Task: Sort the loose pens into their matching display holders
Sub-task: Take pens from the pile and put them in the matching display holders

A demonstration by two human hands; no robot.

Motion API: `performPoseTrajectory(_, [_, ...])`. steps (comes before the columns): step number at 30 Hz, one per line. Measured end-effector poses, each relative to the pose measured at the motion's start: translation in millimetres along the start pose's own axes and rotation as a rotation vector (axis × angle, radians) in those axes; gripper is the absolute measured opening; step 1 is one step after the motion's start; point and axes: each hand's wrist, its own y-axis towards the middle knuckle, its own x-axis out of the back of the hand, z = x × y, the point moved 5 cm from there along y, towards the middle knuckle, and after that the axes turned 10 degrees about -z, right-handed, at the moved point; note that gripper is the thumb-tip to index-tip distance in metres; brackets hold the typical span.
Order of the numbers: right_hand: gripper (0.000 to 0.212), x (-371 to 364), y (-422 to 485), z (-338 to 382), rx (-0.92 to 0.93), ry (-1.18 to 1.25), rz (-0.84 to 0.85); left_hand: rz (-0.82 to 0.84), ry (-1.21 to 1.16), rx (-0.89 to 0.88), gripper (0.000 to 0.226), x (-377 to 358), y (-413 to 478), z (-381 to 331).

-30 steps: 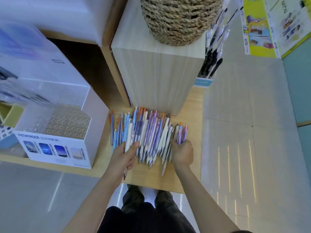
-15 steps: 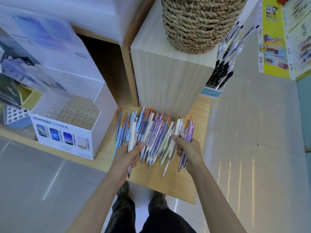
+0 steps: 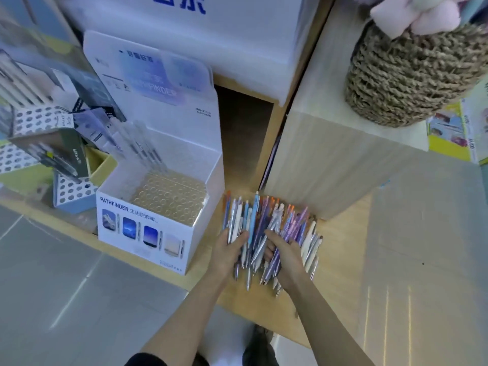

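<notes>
With the holder (image 3: 163,207) at 9 o'clock, our left hand (image 3: 227,253) grips pale pens (image 3: 264,215) on the shelf (image 3: 340,247), our right hand (image 3: 286,253) at 3 o'clock grips purple ones; we should lift one design per bunch.

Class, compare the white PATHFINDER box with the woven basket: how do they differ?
PATHFINDER box is white, smooth and square-cornered; woven basket is brown, rough and rounded. The box stands low on the shelf beside the pens; the basket sits higher, on the wooden block. Both are containers.
</notes>
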Motion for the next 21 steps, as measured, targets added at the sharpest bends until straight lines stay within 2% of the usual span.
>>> performPoseTrajectory(6, [0.031, -5.9, -6.5, 7.0, 0.056, 0.022, 0.005, 0.117, 0.057, -0.009, 0.017, 3.4, 5.5, -9.2])
performPoseTrajectory(9, [0.022, -5.7, -21.5, 21.9, 0.083, 0.040, 0.013, 0.186, 0.049, 0.015, 0.018, 8.4, -1.7, -23.2])
performPoseTrajectory(13, [0.022, -27.3, -56.2, 37.4, 0.086, 0.089, 0.118, 0.247, 0.041, 0.023, 0.042, 25.7, -16.1, -44.9])
performPoseTrajectory(15, [0.021, -49.1, -72.4, 39.8, 0.098, 0.076, 0.144, 0.289, 0.038, 0.005, 0.046, 38.1, -23.2, -55.9])
performPoseTrajectory(21, [0.018, -128.5, -114.3, 26.3, 0.148, 0.048, 0.186, 0.306, 0.050, -0.094, 0.010, 110.3, -28.3, -91.6])
